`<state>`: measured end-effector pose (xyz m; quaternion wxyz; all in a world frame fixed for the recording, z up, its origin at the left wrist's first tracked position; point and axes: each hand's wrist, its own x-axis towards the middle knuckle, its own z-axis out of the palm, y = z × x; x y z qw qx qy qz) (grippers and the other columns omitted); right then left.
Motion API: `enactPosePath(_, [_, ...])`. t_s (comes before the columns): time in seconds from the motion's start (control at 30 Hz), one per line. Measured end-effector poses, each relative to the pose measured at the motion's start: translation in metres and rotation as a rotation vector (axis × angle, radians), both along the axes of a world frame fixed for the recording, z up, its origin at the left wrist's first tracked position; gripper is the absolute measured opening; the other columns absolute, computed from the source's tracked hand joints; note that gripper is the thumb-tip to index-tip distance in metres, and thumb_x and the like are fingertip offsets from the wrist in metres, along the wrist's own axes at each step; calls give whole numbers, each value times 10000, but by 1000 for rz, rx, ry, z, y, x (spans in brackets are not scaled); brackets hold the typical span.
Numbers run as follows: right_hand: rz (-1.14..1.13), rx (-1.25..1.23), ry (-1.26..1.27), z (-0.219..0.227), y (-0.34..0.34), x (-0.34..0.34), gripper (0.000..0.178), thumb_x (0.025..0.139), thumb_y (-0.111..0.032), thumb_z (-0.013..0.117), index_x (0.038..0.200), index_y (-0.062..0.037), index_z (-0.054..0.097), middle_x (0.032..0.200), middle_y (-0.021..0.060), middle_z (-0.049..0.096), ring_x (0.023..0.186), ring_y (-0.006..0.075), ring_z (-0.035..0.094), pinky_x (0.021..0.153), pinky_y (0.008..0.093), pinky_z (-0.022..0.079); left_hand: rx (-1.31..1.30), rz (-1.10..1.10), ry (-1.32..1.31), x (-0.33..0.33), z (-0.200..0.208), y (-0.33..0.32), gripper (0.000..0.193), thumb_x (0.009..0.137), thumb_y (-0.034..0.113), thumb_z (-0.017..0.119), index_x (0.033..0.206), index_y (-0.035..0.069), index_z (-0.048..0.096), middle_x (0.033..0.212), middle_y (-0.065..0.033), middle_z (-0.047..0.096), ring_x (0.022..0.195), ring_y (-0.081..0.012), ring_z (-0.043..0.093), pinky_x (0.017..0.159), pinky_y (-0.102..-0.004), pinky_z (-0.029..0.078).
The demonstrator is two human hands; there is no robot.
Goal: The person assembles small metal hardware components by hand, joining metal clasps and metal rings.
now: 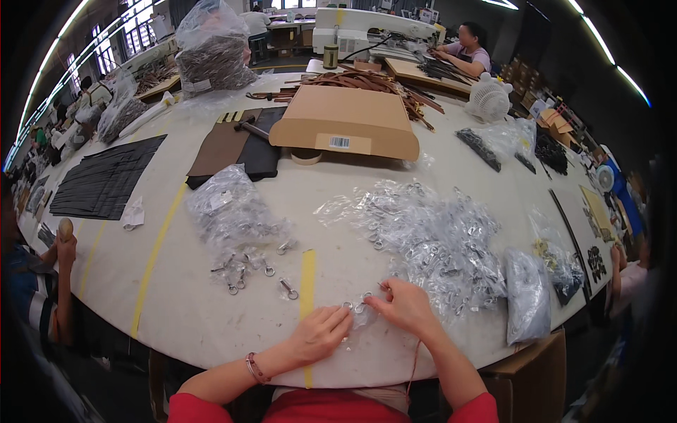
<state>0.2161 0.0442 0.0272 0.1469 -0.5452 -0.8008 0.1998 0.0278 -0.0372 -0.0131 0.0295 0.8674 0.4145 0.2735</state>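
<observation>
At the table's near edge, my left hand (323, 333) has its fingers pressed together at a small silver ring-ended metal clasp in clear plastic wrap (360, 321). Close by on the right, my right hand (407, 307) pinches another ring-ended metal clasp (362, 304) between thumb and fingers. Exactly how the plastic is held is partly hidden by the fingers. A single wrapped clasp (288, 289) lies on the table ahead of my left hand. Beyond my right hand spreads a large heap of clear-wrapped metal clasps (441, 247).
Farther left lies a clear bag of clasps (229, 204), some spilling out. A cardboard box (345, 116), a hammer (252, 129) and black strips (106, 180) lie beyond. A bulging plastic pack (527, 296) stands right. A co-worker (469, 53) sits at the far side.
</observation>
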Motion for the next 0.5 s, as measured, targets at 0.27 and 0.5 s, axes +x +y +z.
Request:
enactPosePath(0.27, [143,-256,126,-8,0,0,266,677,-241,653,832,-38,579,714,112,615,700,268,599,611,355,457,46,-17,105,6,-2,9,387,728,68,500,1093,-62,496,1166,-181,479,1073,-265,480,902,-360,381])
enactPosePath(0.5, [161,-71,321,-20,-17,-7,101,720,-99,572,809,-50,574,700,131,593,642,289,580,573,365,446,-164,34,62,-4,11,5,545,775,258,563,1216,-17,398,1255,-172,406,1158,-288,401,970,-410,290])
